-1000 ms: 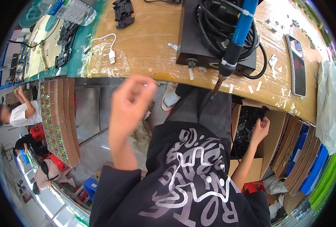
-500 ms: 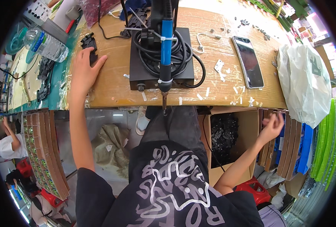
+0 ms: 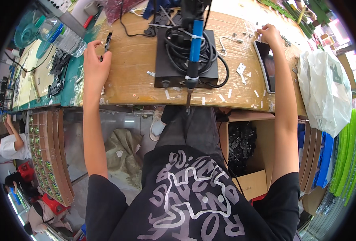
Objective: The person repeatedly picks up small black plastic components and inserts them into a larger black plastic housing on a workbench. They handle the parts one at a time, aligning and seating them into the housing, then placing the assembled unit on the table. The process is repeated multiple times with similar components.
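Observation:
My left hand [image 3: 97, 64] is closed on a narrow black plastic part [image 3: 108, 41], which stands tilted on edge above the left side of the wooden table. At the far right, my right hand [image 3: 269, 35] has its fingers bent and drawn together just beyond a smartphone [image 3: 269, 66]. Whatever those fingertips pinch, if anything, is too small to make out. Small black pieces [image 3: 285, 40] lie beside that hand. Between my hands, a blue-handled soldering iron [image 3: 195, 42] hangs tip down in front of a black box [image 3: 162, 74] wrapped with coiled black cable.
A water bottle [image 3: 63, 37] and more black plastic parts [image 3: 56, 84] are on the left. A white plastic bag [image 3: 322, 92] hangs at the right table edge. Below it, a cardboard box [image 3: 262, 152] holds many black pieces. White scraps [image 3: 222, 97] litter the tabletop's front.
My right hand has risen from beside the table's right edge to the small pieces past the phone. My left hand has lifted the black part and turned it on edge. The view has shifted slightly.

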Available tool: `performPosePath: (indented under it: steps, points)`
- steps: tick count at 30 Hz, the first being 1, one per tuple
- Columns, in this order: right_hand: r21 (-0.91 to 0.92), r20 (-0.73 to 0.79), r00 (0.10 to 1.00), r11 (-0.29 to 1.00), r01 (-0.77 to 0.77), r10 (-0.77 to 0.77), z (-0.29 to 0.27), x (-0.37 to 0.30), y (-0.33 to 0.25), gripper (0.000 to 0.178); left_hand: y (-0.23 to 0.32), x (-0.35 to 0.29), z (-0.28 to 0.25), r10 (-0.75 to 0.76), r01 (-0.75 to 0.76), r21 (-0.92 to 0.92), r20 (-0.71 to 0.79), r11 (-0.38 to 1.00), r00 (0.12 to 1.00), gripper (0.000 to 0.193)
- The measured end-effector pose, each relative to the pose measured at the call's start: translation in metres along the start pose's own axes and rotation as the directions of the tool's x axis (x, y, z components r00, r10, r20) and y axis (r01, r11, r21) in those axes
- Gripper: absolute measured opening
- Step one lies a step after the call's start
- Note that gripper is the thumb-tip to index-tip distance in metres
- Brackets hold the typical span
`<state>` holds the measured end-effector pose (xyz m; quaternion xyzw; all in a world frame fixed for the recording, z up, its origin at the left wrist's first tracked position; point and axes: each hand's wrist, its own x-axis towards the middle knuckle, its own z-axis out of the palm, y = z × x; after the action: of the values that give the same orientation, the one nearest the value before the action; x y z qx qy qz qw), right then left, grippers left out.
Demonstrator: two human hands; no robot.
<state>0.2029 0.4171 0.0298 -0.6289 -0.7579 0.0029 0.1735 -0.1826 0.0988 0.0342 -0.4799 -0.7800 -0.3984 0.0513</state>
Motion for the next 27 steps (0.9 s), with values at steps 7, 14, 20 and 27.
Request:
performPosePath:
  steps: [7, 14, 20, 27]
  points:
    - [-0.223, -0.053, 0.995, 0.973, 0.066, -0.079, 0.004, -0.008, -0.016, 0.017, -0.018, -0.011, -0.028, -0.363, 0.42, -0.752, 0.256, 0.508, 0.896, 0.028]
    - [0.704, -0.242, 0.964, 0.703, 0.098, 0.108, -0.057, -0.062, 0.0, 0.02, 0.013, -0.062, -0.041, -0.374, 0.426, -0.877, 0.48, -0.223, 0.794, 0.031]
    - [0.869, -0.346, 0.9, 0.451, 0.203, 0.263, -0.081, -0.209, -0.062, 0.017, 0.062, -0.127, -0.045, -0.228, 0.5, -0.765, 0.615, -0.406, 0.755, 0.037]
    - [0.987, -0.086, 0.986, 0.149, 0.065, 0.14, -0.063, -0.311, -0.096, 0.017, 0.11, -0.173, -0.034, -0.049, 0.789, -0.594, 0.803, -0.156, 0.595, 0.047]
